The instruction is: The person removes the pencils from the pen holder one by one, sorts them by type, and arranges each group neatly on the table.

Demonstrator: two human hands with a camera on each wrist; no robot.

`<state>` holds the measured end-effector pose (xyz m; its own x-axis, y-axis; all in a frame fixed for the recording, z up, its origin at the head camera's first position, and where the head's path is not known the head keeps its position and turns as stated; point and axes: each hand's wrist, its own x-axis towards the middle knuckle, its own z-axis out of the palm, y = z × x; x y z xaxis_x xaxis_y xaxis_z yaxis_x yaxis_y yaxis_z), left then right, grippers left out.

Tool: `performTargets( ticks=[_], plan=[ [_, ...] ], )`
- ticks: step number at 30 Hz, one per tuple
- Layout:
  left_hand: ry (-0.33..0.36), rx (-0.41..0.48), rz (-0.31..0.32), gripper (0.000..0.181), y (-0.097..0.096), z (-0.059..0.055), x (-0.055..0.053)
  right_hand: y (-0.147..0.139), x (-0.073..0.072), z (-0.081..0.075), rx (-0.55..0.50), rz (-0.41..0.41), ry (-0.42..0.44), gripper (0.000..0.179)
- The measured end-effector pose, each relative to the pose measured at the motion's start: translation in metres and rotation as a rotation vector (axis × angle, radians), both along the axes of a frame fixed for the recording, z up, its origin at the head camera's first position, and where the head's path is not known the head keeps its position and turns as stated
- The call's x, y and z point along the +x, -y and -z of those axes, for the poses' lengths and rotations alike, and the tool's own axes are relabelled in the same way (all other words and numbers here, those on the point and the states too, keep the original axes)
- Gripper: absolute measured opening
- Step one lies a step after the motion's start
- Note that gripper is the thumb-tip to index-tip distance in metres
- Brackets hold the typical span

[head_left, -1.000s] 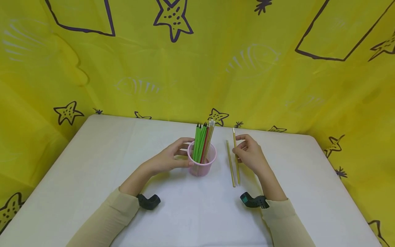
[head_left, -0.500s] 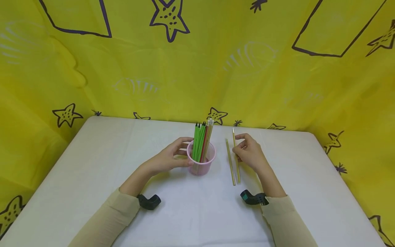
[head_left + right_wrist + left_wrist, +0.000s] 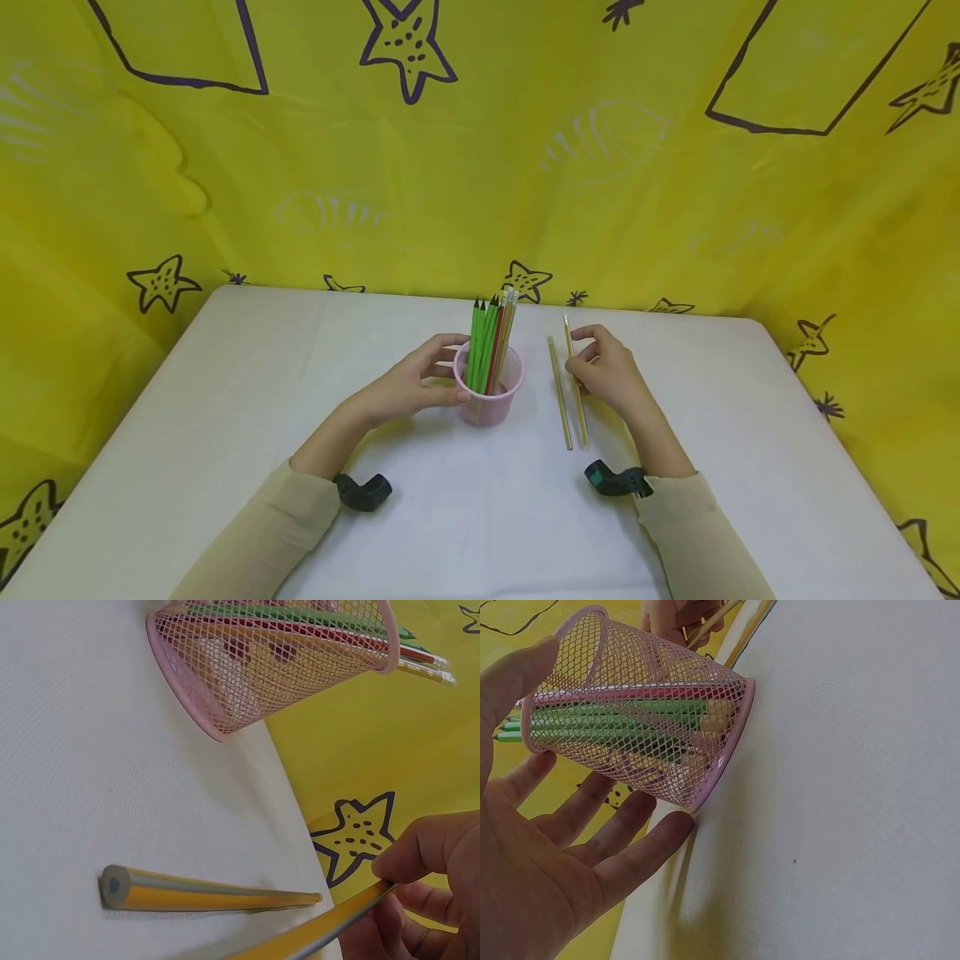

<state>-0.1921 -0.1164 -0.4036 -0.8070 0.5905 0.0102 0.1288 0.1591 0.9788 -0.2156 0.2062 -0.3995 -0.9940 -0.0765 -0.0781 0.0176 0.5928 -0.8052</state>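
A pink mesh pencil cup (image 3: 487, 412) stands upright on the table, holding several green pencils (image 3: 480, 354) with dark tips, a red pencil (image 3: 682, 692) and yellow pencils with erasers up. My left hand (image 3: 408, 385) holds the cup from the left, thumb at the rim and fingers spread along the mesh. To the cup's right, my right hand (image 3: 609, 373) pinches a yellow pencil (image 3: 322, 924) between thumb and fingers, its eraser end pointing away. Another yellow pencil (image 3: 202, 891) lies just left of it on the table, its unsharpened flat end facing the right wrist camera.
A white cloth covers the table (image 3: 225, 458), whose back edge meets a yellow curtain (image 3: 480, 167) printed with starfish and fish. Black wrist cameras sit on both forearms, the left camera (image 3: 363, 492) and the right camera (image 3: 617, 479).
The near end of the held pencil has swung slightly to the right, away from the lying pencil. The left hand and cup stay put; the head view shifts a little.
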Motion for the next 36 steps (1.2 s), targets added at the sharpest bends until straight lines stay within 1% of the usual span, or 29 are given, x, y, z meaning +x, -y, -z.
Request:
performTargets(
  ticks=[11,20,28,36],
  plan=[
    [-0.013,0.012,0.006,0.073,-0.0005,0.0000,0.0001,-0.0024,-0.0007,0.0013,0.017,-0.006,0.016,0.046],
    [-0.001,0.002,0.002,0.073,0.0000,-0.0009,-0.0003,-0.0031,-0.0014,0.0025,0.058,-0.034,0.019,0.049],
    [0.009,0.010,0.001,0.073,0.0001,-0.0004,0.0001,-0.0043,-0.0013,0.0040,0.091,-0.060,0.054,0.052],
    [0.012,0.017,0.002,0.073,0.0002,-0.0005,0.0020,-0.0044,-0.0014,0.0080,0.083,-0.078,0.099,0.052]
  ],
)
